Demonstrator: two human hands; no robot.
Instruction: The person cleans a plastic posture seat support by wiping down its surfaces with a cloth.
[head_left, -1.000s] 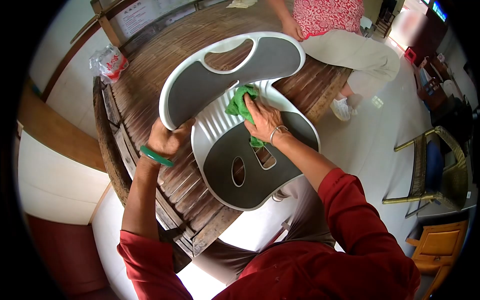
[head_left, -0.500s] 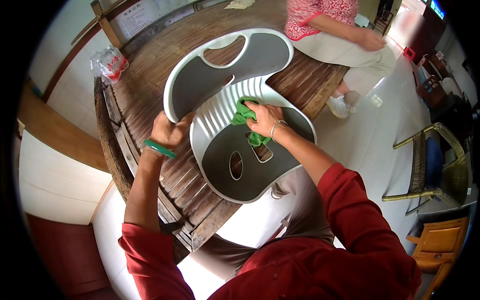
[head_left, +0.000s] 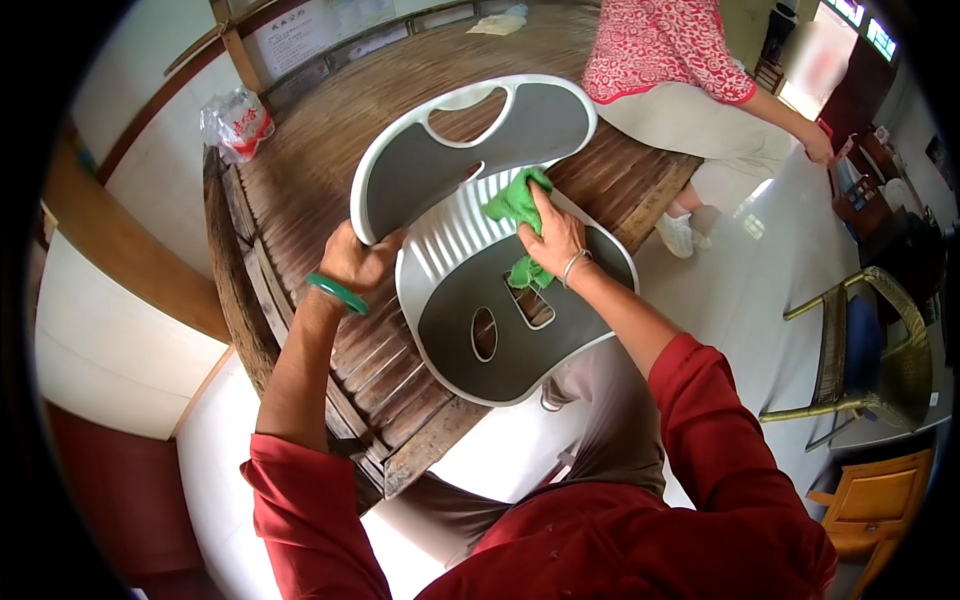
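Observation:
A white and grey plastic seat with a ribbed middle and a raised backrest rests on the slatted wooden platform. My left hand is closed on the lower left edge of the backrest, a green bangle on its wrist. Against the white ribs, my right hand presses a bunched green cloth; part of the cloth hangs down by the rectangular slot in the grey seat. The fingertips of my left hand are partly hidden behind the backrest edge.
Another person sits on the platform at the upper right, one arm stretched out. A plastic bag lies at the platform's far left corner. A pale cloth is at the back. At the right stands a chair with a blue cushion.
My right hand and the green cloth have moved up along the ribs. The view has shifted slightly. The other person's arm has swung out to the right.

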